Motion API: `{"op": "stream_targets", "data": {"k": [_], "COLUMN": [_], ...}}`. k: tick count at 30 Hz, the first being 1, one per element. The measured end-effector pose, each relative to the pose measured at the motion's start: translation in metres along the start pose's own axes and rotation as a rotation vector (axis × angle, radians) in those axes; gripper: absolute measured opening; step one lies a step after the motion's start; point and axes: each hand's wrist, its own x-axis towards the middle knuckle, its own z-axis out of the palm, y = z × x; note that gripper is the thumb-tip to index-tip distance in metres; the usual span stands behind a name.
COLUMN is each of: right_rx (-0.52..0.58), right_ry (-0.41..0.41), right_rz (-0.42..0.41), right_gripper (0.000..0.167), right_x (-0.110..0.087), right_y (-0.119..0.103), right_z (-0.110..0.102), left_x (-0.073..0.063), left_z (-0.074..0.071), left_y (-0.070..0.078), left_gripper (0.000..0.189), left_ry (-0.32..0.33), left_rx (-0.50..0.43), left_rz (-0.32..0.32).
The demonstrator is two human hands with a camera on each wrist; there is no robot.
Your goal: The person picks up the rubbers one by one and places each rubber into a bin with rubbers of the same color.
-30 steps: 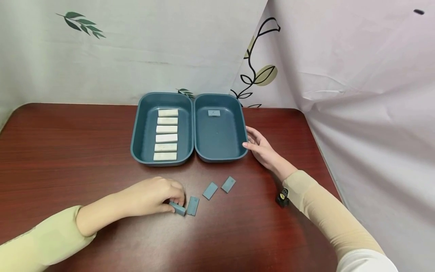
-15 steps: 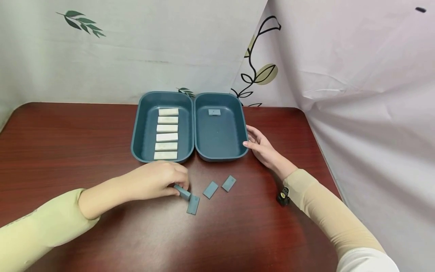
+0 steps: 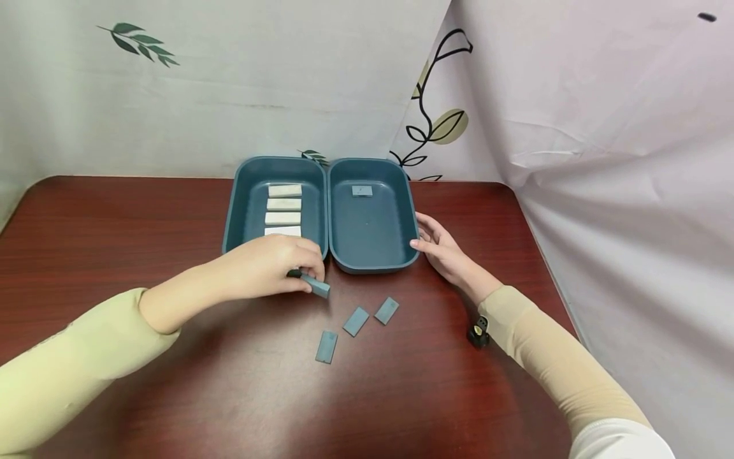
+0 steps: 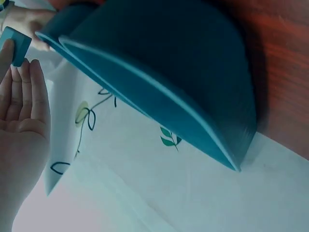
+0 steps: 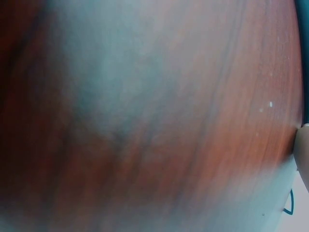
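My left hand (image 3: 275,264) pinches a small blue-grey rectangular block (image 3: 318,287) between thumb and fingers. It is near the front of the left blue tray (image 3: 228,223) and covers that tray's front edge in the head view. In the left wrist view the block (image 4: 21,46) shows at the fingertips. My right hand (image 3: 441,245) grips the right side of the right blue tray (image 3: 373,266), thumb at the rim, fingers along the outer wall. One blue-grey block (image 3: 362,190) lies at the back inside this tray. Three more blue-grey blocks lie on the table, among them the nearest block (image 3: 326,347).
White blocks (image 3: 283,218) lie in a column in the left tray, the front ones hidden by my left hand. A small black device (image 3: 478,333) is at the right wrist, beside the sleeve. White patterned cloth (image 3: 258,89) hangs behind the reddish-brown table (image 3: 143,223).
My left hand has carried the pinched block away from the blocks on the table, toward the trays and slightly right. My right hand stays at the right tray.
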Motion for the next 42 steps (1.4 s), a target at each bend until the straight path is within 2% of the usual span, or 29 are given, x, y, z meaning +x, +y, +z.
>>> {"op": "stream_targets", "data": {"k": [10,20,25,35,42], "right_rx": [0.011,0.027,0.024,0.017,0.015], "right_ry": [-0.006,-0.007,-0.009,-0.012,-0.010], "right_rz": [-0.006,-0.013,-0.020,-0.018,-0.018], "right_gripper": [0.073,0.072,0.072,0.073,0.073], "right_x": [0.001,0.000,0.000,0.000,0.000], "right_y": [0.002,0.002,0.003,0.001,0.002], "right_z": [-0.001,0.000,-0.001,-0.001,-0.001], "left_x": [0.018,0.037,0.049,0.072,0.082], "left_z": [-0.017,-0.023,-0.027,-0.037,-0.043], "left_y": [-0.015,-0.028,-0.031,-0.035,-0.042], "left_gripper": [0.020,0.017,0.016,0.017,0.017], "left_ry": [0.051,0.073,0.083,0.073,0.048], "left_rx": [-0.008,-0.022,-0.036,-0.030,-0.042], "left_rz": [-0.063,-0.065,-0.046,-0.059,-0.123]}}
